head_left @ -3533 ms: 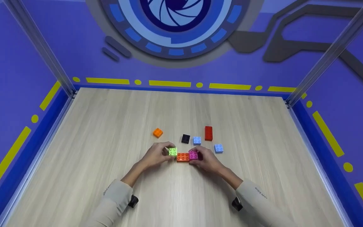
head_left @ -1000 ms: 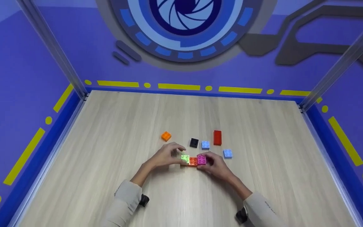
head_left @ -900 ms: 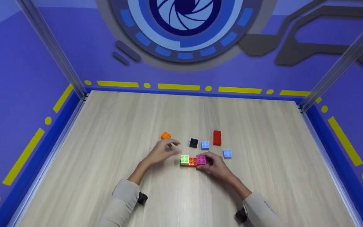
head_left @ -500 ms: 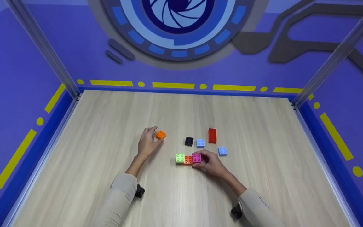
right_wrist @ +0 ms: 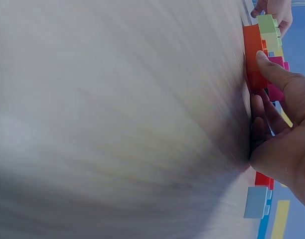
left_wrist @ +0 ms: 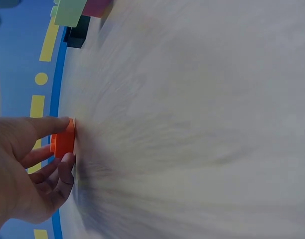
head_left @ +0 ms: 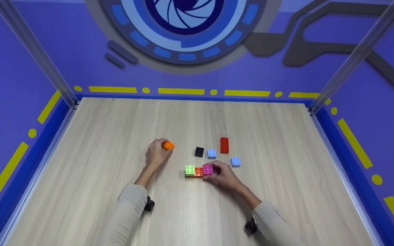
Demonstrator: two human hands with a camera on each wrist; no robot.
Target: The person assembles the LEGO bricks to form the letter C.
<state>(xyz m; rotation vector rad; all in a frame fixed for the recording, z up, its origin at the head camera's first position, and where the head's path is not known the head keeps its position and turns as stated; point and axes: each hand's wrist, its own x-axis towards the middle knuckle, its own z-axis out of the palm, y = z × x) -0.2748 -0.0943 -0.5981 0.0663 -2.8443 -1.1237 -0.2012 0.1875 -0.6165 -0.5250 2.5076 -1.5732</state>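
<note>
In the head view my left hand point(head_left: 156, 152) pinches a small orange toy brick point(head_left: 168, 145) on the left of the table. Thumb and fingers lie on opposite sides of that brick in the left wrist view. My right hand point(head_left: 225, 175) grips the right end of a stack of building bricks. The stack has a long red-orange brick point(head_left: 198, 171) at the bottom. On its left end sits a lime green brick point(head_left: 189, 170), on its right end a magenta brick point(head_left: 207, 169). My right thumb presses on the red-orange brick's side in the right wrist view.
Behind the stack lie a black brick point(head_left: 199, 152), a light blue brick point(head_left: 211, 153) and a long red brick point(head_left: 224, 145). Another light blue brick point(head_left: 235, 162) lies right of them, near my right hand. Blue panels surround the wooden table point(head_left: 121, 119) at the back and sides.
My left hand has let go of the lime green brick, now seated on the red-orange one, moved left and back, and taken hold of the orange brick. My right hand stays at the stack.
</note>
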